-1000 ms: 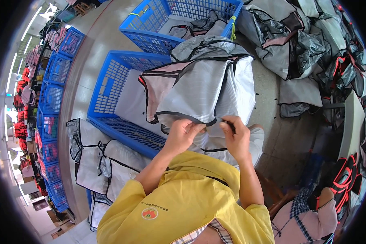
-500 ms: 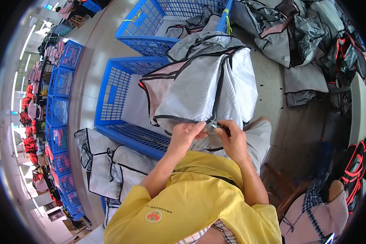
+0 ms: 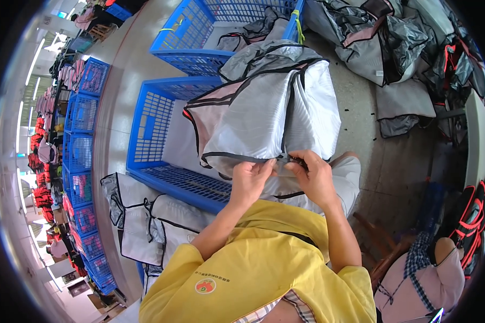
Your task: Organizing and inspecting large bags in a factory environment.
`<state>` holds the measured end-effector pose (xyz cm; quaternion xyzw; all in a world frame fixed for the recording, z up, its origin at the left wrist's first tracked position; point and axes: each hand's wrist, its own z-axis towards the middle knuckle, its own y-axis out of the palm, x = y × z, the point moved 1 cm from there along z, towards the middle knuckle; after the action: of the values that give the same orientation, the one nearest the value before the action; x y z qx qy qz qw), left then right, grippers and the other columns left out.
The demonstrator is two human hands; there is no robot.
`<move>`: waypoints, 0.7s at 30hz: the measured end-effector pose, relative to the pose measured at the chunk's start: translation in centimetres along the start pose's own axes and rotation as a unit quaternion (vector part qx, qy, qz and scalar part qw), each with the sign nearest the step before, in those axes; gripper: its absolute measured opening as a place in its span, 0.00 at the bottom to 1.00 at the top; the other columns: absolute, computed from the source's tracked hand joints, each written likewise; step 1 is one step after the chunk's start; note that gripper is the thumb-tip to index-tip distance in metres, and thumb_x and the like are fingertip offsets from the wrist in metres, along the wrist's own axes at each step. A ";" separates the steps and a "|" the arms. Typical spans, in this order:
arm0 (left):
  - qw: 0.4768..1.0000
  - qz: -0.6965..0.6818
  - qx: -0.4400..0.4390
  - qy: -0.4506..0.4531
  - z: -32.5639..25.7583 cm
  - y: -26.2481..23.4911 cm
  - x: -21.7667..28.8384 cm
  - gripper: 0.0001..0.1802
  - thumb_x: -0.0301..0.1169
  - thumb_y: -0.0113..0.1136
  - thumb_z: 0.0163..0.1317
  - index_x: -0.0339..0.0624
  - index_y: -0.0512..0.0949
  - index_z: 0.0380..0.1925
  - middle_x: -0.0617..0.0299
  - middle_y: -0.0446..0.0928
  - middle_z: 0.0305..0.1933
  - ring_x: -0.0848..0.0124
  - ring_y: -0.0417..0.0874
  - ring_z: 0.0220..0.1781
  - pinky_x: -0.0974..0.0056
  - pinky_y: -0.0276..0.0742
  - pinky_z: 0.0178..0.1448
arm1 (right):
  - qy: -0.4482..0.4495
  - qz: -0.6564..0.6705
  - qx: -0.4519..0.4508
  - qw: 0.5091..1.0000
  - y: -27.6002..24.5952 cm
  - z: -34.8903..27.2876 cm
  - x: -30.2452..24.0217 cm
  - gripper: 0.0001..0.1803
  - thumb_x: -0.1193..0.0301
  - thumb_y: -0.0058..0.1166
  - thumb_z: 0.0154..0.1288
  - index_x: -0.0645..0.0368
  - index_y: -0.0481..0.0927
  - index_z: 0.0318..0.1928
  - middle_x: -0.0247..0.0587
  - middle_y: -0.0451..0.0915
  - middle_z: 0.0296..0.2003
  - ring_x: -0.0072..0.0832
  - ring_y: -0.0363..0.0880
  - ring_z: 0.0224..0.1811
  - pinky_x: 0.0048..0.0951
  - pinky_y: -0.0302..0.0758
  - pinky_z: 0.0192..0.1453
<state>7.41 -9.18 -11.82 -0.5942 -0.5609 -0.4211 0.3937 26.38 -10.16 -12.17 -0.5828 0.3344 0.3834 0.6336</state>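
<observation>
A silvery-white sewn fabric bag (image 3: 250, 126) with black edge binding lies over my lap and against the blue crate in front. At its near edge, my left hand (image 3: 248, 182) pinches the black binding between thumb and fingers. Close beside it, my right hand (image 3: 314, 180) is closed around small thread snips (image 3: 294, 159), mostly covered by the fingers; only a dark part shows. The fingertips of both hands are a short way apart at the bound corner.
A blue plastic crate (image 3: 137, 168) stands ahead on the left, another crate (image 3: 170, 54) behind it. More fabric bags (image 3: 137, 229) lie at my left, and a heap of grey bags (image 3: 361, 59) at the far right. Stacked crates (image 3: 81, 148) line the left side.
My right hand has turned and shifted slightly right, so the snips' metal tip no longer shows. My left hand has moved slightly along the binding's edge. The bag stays nearly in place.
</observation>
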 end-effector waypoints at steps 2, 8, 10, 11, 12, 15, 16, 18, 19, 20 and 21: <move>1.000 -0.019 -0.012 0.017 0.1 -0.4 0.0 0.08 0.26 0.62 0.73 0.29 0.84 0.43 0.62 0.86 0.37 0.75 0.86 0.37 0.69 0.81 0.43 | 0.005 0.015 -0.014 1.000 -0.1 0.4 -0.1 0.14 0.71 0.68 0.66 0.62 0.82 0.49 0.48 0.86 0.40 0.42 0.86 0.36 0.36 0.80 0.41; 0.998 0.034 -0.056 0.022 0.0 -1.1 0.6 0.12 0.31 0.61 0.75 0.29 0.83 0.43 0.61 0.87 0.37 0.73 0.87 0.38 0.68 0.82 0.47 | -0.006 0.020 -0.038 0.999 -0.2 0.8 -1.0 0.14 0.70 0.67 0.67 0.62 0.82 0.49 0.49 0.86 0.39 0.41 0.87 0.39 0.35 0.81 0.43; 0.997 0.029 -0.065 0.029 0.0 -1.1 0.6 0.14 0.33 0.61 0.76 0.29 0.83 0.43 0.60 0.87 0.37 0.72 0.88 0.38 0.67 0.82 0.48 | 0.006 -0.003 -0.036 0.999 -0.2 0.7 -0.9 0.14 0.70 0.67 0.67 0.62 0.82 0.49 0.49 0.86 0.38 0.42 0.87 0.39 0.36 0.81 0.43; 0.997 0.029 -0.065 0.029 0.0 -1.2 0.5 0.14 0.33 0.61 0.76 0.29 0.83 0.43 0.60 0.87 0.37 0.72 0.88 0.38 0.67 0.82 0.48 | 0.006 -0.003 -0.036 0.999 -0.3 0.6 -0.8 0.14 0.70 0.67 0.67 0.62 0.82 0.49 0.49 0.86 0.38 0.42 0.87 0.39 0.36 0.81 0.43; 0.997 0.033 -0.068 0.030 0.0 -1.2 0.5 0.14 0.33 0.61 0.76 0.29 0.83 0.43 0.59 0.87 0.37 0.72 0.88 0.38 0.67 0.82 0.48 | 0.014 0.001 -0.029 0.999 -0.3 0.5 -0.7 0.13 0.70 0.67 0.67 0.61 0.82 0.49 0.48 0.86 0.38 0.42 0.87 0.39 0.36 0.81 0.43; 0.996 0.040 -0.072 0.032 0.0 -1.3 0.7 0.14 0.33 0.61 0.76 0.29 0.83 0.43 0.59 0.87 0.37 0.72 0.88 0.38 0.67 0.82 0.47 | 0.012 0.013 -0.009 1.000 0.0 0.4 -0.6 0.13 0.70 0.67 0.68 0.61 0.83 0.49 0.47 0.86 0.37 0.42 0.87 0.38 0.36 0.81 0.42; 0.996 0.041 -0.071 0.034 0.0 -1.3 0.8 0.14 0.33 0.61 0.76 0.29 0.83 0.44 0.59 0.87 0.37 0.72 0.88 0.38 0.67 0.82 0.47 | 0.000 0.022 0.002 1.000 0.0 0.4 -0.6 0.12 0.71 0.67 0.68 0.61 0.83 0.49 0.47 0.86 0.36 0.42 0.87 0.37 0.36 0.81 0.42; 0.996 0.047 -0.071 0.040 0.1 -1.5 0.4 0.14 0.33 0.61 0.76 0.29 0.83 0.44 0.59 0.87 0.37 0.72 0.88 0.38 0.67 0.82 0.47 | -0.004 0.009 -0.013 1.000 0.1 0.5 -0.7 0.12 0.71 0.66 0.68 0.61 0.83 0.49 0.47 0.86 0.37 0.39 0.87 0.36 0.35 0.81 0.43; 0.995 0.054 -0.071 0.046 0.2 -1.5 0.2 0.14 0.33 0.61 0.76 0.29 0.83 0.44 0.59 0.87 0.37 0.72 0.88 0.38 0.67 0.82 0.46 | -0.008 -0.004 -0.028 1.000 0.1 0.6 -0.7 0.12 0.72 0.66 0.69 0.62 0.82 0.49 0.47 0.86 0.37 0.37 0.86 0.36 0.34 0.81 0.44; 0.995 0.054 -0.069 0.047 0.1 -1.5 0.2 0.14 0.33 0.61 0.76 0.29 0.83 0.44 0.59 0.87 0.37 0.72 0.88 0.38 0.67 0.82 0.46 | -0.009 -0.003 -0.030 1.000 0.2 0.6 -0.6 0.12 0.72 0.66 0.69 0.62 0.82 0.49 0.47 0.86 0.37 0.37 0.86 0.36 0.34 0.81 0.44; 0.995 0.050 -0.070 0.040 0.1 -1.4 0.3 0.14 0.33 0.61 0.75 0.28 0.82 0.44 0.59 0.87 0.37 0.72 0.88 0.38 0.67 0.81 0.46 | 0.033 0.032 -0.007 0.999 0.4 0.4 -0.3 0.13 0.70 0.67 0.68 0.62 0.82 0.49 0.49 0.86 0.37 0.37 0.86 0.36 0.35 0.81 0.43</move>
<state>5.99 -8.92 -11.59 -0.6303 -0.4831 -0.4625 0.3943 25.90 -9.75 -12.01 -0.5886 0.3711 0.3862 0.6056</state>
